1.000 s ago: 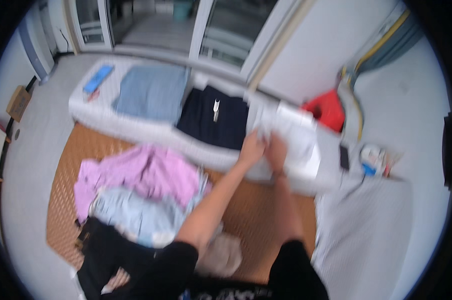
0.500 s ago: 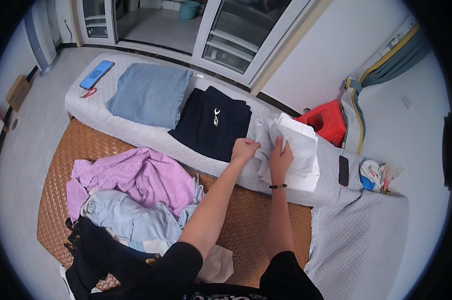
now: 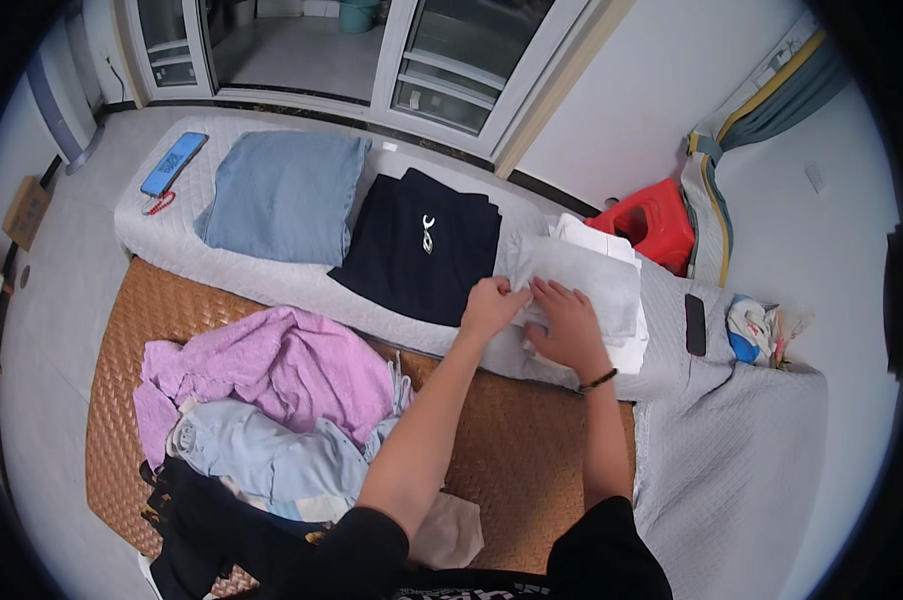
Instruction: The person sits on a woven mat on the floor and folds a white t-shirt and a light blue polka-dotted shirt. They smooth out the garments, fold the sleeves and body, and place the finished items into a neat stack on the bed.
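Note:
A light grey folded garment (image 3: 597, 285) lies on a stack of white cloth (image 3: 628, 358) toward the right end of the quilted bench. My left hand (image 3: 494, 308) is closed in a pinch at the garment's left edge. Beside it, my right hand (image 3: 570, 328) rests on the cloth with its fingers stretched out and spread, the fingertips close to my left hand. To the left lies a folded navy garment (image 3: 412, 250) with a small white emblem. Farther left is folded light blue denim (image 3: 282, 200).
On the woven mat (image 3: 512, 450) lies a heap with a pink towel-like cloth (image 3: 292, 370), a pale blue garment (image 3: 272, 450) and black clothing (image 3: 212, 520). Phones lie at the bench's left end (image 3: 175, 163) and right end (image 3: 696, 325). A red plastic stool (image 3: 662, 225) stands behind.
My right hand has turned and flattened onto the grey garment, its fingers now nearer my left hand. My left hand keeps its pinch at the edge. The view has shifted slightly.

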Available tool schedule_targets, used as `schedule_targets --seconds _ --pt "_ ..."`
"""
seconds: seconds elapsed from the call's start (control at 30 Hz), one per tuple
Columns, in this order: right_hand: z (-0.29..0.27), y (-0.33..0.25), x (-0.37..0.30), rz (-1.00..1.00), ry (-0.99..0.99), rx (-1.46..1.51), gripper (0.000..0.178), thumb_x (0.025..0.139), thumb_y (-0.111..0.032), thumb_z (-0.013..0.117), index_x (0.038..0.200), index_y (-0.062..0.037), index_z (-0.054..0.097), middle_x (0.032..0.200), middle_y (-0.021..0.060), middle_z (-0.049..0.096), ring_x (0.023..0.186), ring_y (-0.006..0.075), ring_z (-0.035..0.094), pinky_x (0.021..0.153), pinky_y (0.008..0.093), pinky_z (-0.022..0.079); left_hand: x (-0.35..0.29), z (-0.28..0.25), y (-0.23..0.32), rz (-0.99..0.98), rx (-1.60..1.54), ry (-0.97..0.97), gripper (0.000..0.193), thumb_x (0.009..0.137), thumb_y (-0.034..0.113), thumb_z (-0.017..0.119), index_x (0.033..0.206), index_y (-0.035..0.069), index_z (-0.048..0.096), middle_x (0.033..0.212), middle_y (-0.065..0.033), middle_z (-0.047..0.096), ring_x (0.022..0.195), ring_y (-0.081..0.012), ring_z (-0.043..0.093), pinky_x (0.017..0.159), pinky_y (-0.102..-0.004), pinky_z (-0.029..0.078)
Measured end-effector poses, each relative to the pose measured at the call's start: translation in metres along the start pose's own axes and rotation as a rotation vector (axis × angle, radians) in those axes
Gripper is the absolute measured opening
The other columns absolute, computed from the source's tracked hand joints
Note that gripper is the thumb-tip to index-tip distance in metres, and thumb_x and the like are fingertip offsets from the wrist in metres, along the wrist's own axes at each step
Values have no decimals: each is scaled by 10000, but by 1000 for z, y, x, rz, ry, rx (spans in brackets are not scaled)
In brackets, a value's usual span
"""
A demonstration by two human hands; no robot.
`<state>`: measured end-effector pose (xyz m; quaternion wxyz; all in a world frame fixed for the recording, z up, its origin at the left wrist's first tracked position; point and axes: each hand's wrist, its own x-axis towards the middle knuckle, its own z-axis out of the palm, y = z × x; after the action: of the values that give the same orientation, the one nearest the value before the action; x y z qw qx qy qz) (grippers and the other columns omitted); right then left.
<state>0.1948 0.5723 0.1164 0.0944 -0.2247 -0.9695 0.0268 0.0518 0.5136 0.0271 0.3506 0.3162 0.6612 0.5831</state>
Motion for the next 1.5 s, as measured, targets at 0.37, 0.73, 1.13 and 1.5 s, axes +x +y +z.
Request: schedule_targets --seconds 0.37,0.73,1.13,1.5 --pt "-7 55 129 -209 -281 414 595 701 137 430 1219 -84 624 1260 103 620 1163 270 580 963 322 453 -3 0 6 39 33 -2 346 664 274 765 707 -33 611 617 -164 599 597 -298 615 595 -393 486" --pt "-4 44 167 -429 -507 -305 288 638 -41 588 912 -103 655 901 112 664 930 319 621 805 439 471 -3 2 -3 105 36 49 342 706 246 741 731 -59 590 647 -183 602 607 -317 610 593 -396 487" --pt "43 75 136 -14 -217 480 272 736 -21 491 979 -21 613 815 139 615 791 196 581 725 320 468 -1 7 -8 199 42 114 339 715 255 734 765 -63 628 639 -166 621 566 -266 612 580 -357 497" --pt "-20 56 106 -5 404 120 407 947 -352 559 1225 -58 608 1216 166 630 1125 325 589 973 391 451 0 -6 -3 77 53 18 331 701 257 750 745 -46 623 588 -101 570 526 -187 530 550 -322 457"
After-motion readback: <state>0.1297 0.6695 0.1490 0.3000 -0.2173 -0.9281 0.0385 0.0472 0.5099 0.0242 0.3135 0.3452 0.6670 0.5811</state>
